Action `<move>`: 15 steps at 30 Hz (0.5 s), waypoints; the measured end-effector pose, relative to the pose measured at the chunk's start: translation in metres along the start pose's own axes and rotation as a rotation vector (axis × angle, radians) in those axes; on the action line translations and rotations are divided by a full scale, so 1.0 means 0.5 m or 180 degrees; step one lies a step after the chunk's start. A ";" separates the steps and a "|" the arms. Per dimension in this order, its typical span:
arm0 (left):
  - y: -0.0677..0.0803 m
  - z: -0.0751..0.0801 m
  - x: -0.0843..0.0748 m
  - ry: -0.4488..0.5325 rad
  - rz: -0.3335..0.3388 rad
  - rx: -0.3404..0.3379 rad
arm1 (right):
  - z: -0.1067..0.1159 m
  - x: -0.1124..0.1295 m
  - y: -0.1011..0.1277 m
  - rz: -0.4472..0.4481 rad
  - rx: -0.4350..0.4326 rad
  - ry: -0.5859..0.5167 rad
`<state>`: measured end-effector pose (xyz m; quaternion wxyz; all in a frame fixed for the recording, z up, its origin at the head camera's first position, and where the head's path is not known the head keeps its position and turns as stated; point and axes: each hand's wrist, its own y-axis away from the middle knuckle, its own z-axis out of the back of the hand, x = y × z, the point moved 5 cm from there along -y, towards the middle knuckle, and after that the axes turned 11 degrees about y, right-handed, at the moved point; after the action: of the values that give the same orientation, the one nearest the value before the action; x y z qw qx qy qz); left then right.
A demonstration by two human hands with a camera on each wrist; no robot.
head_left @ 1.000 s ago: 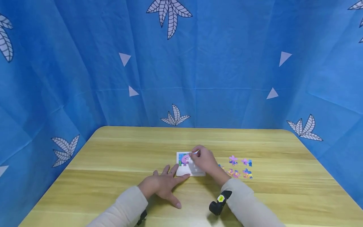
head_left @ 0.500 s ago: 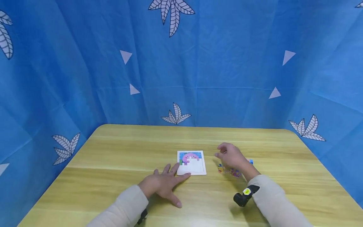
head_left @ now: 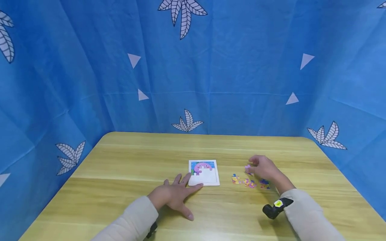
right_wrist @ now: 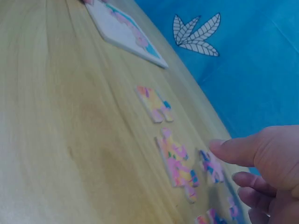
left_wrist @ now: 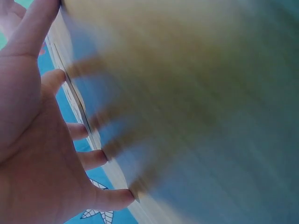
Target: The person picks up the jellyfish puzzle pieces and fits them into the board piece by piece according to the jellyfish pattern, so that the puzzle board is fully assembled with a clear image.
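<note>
On the bench (head_left: 126, 160), the pink piece (head_left: 247, 168) pinched by the right hand (head_left: 263, 168) could be dropped if gripped loosely, the left hand (head_left: 173, 195) being laid flat beside the puzzle board (head_left: 203, 172).

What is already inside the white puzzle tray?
The puzzle tray holds joined pieces across its top, showing a pink figure on blue; the lower part is bare white. The left hand touches its near left corner; nothing is covered.

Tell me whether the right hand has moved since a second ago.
Yes. The right hand has left the puzzle board and gone right, now at the loose puzzle pieces beside it, touching a pink one.
</note>
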<state>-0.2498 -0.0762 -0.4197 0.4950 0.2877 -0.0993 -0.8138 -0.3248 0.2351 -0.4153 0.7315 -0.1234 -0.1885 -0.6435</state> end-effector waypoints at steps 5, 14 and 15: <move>0.003 -0.001 -0.002 0.0049 -0.0038 0.0015 | -0.006 -0.008 0.003 -0.0013 -0.0024 0.0100; 0.007 0.002 -0.003 0.0046 -0.0050 0.0040 | -0.009 -0.009 0.005 0.0076 -0.0186 0.0171; 0.007 0.002 -0.003 0.0045 -0.0043 0.0041 | -0.010 -0.008 0.005 0.0071 -0.0196 0.0172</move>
<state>-0.2473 -0.0769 -0.4169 0.4883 0.2973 -0.0991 -0.8145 -0.3222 0.2368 -0.4216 0.7394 -0.1305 -0.1474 -0.6439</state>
